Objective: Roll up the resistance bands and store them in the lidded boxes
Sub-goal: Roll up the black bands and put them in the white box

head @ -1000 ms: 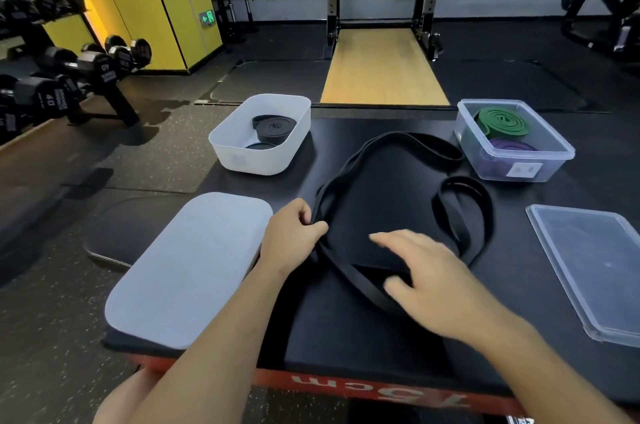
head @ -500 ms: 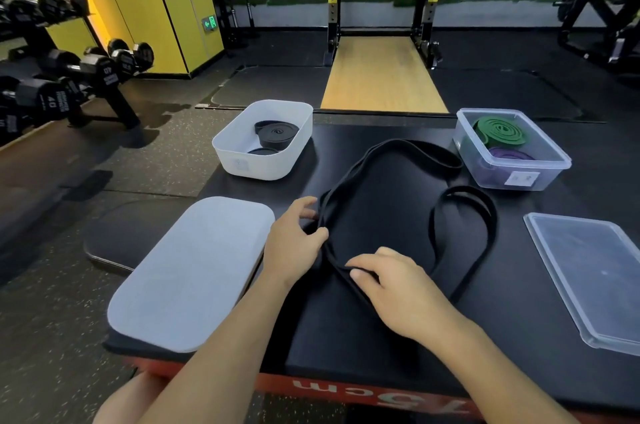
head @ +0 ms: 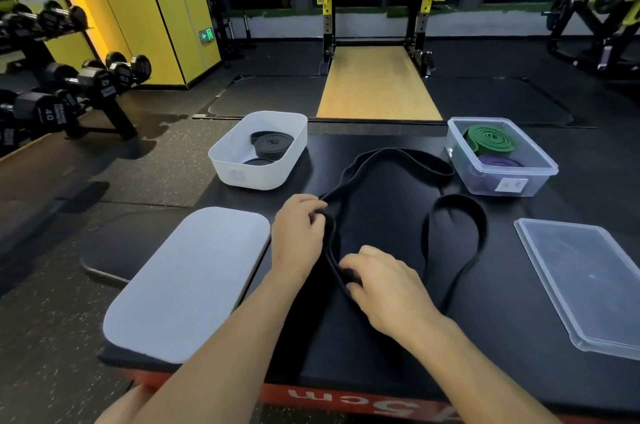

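A long black resistance band point(head: 453, 215) lies in loose loops on the black padded platform point(head: 519, 330). My left hand point(head: 299, 236) pinches the band at its left bend. My right hand point(head: 384, 285) grips the same doubled stretch a little nearer me. A white box point(head: 225, 160) at the back left holds rolled black bands point(head: 272, 144). A clear box point(head: 498, 181) at the back right holds a rolled green band point(head: 490, 141) and a purple one point(head: 498, 162).
The white lid point(head: 183, 281) lies at the platform's left, partly over its edge. The clear lid point(head: 588, 281) lies at the right. A dumbbell rack point(head: 62, 94) stands on the floor at left, a squat rack point(head: 377, 25) behind the platform.
My right hand moved left and closed on the band next to my left hand. The band's near strands were drawn together, and the right loop shifted slightly.
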Action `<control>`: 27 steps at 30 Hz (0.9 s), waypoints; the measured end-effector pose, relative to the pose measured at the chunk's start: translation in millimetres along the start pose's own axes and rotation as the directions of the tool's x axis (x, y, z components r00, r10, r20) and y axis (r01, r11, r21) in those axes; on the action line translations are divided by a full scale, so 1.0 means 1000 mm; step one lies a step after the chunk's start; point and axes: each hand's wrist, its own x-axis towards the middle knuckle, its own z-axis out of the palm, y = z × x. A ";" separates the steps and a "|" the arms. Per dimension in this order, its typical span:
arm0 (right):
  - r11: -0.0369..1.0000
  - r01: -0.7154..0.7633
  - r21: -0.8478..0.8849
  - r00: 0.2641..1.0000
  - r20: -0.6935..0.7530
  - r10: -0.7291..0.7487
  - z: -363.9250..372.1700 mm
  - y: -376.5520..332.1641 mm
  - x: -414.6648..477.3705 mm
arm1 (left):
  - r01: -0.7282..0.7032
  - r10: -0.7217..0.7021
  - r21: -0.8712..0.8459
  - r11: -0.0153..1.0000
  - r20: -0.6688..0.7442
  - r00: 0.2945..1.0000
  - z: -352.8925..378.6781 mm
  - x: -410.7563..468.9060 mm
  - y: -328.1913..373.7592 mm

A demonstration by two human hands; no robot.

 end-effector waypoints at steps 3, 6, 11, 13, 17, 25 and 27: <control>1.000 0.007 0.015 1.000 -0.007 -0.007 -0.004 0.005 0.001 | 0.019 -0.018 0.018 1.000 -0.048 0.999 0.006 0.008 0.003; 0.999 0.028 0.033 1.000 -0.015 -0.028 -0.006 0.015 0.003 | 0.133 -0.128 0.071 0.989 -0.076 0.989 0.005 0.016 0.002; 0.996 0.081 0.044 0.997 -0.002 -0.081 -0.002 0.021 0.004 | 0.272 -0.274 0.097 0.957 0.008 0.962 0.003 0.014 -0.007; 0.995 0.088 0.043 0.996 -0.023 -0.087 0.000 0.023 0.007 | 0.259 -0.270 0.124 0.958 0.075 0.960 0.000 0.010 0.000; 0.991 0.060 0.119 0.998 -0.038 -0.056 0.001 0.027 0.010 | 0.185 -0.221 0.173 0.967 0.219 0.950 -0.011 -0.008 0.011; 0.930 0.018 0.367 0.998 0.054 -0.040 0.007 0.031 0.012 | 0.156 -0.197 0.166 0.974 0.266 0.944 -0.014 -0.026 0.008; 0.909 0.001 0.416 0.997 0.073 -0.035 0.006 0.033 0.010 | 0.145 -0.173 0.122 0.982 0.259 0.950 -0.016 -0.030 0.009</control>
